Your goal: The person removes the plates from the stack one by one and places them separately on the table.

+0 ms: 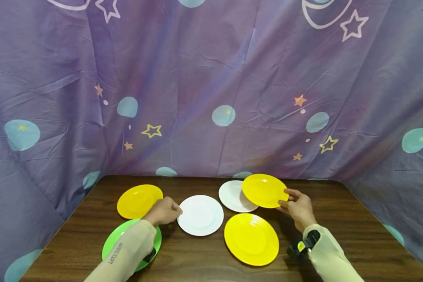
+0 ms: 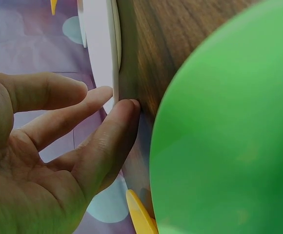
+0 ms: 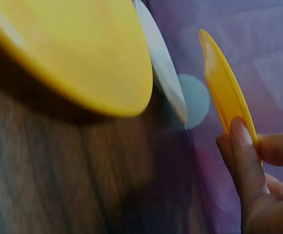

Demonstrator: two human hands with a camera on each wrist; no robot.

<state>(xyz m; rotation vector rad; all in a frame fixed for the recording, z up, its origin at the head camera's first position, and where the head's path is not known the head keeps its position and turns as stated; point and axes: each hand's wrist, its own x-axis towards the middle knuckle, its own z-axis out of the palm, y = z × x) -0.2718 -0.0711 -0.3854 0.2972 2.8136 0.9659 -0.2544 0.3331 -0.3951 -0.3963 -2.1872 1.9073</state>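
Observation:
In the head view my left hand [image 1: 163, 210] is at the left rim of a round white plate [image 1: 201, 215]. The left wrist view shows the rim of that white plate [image 2: 115, 58] between the thumb tip and a fingertip, while another finger [image 2: 58, 91] stays off it. On the right, my right hand [image 1: 299, 205] pinches the edge of a yellow plate [image 1: 264, 190], thumb on one face and fingers on the other. This yellow plate [image 3: 224, 80] is raised and tilted, overlapping a second white plate [image 1: 232, 196] in the head view.
Another yellow plate [image 1: 252, 239] lies at the front right of the brown wooden table [image 1: 194, 258]. A third yellow plate [image 1: 139, 201] is at the back left. A green plate [image 1: 116, 239] sits partly under the left forearm. A purple patterned curtain [image 1: 183, 98] hangs behind.

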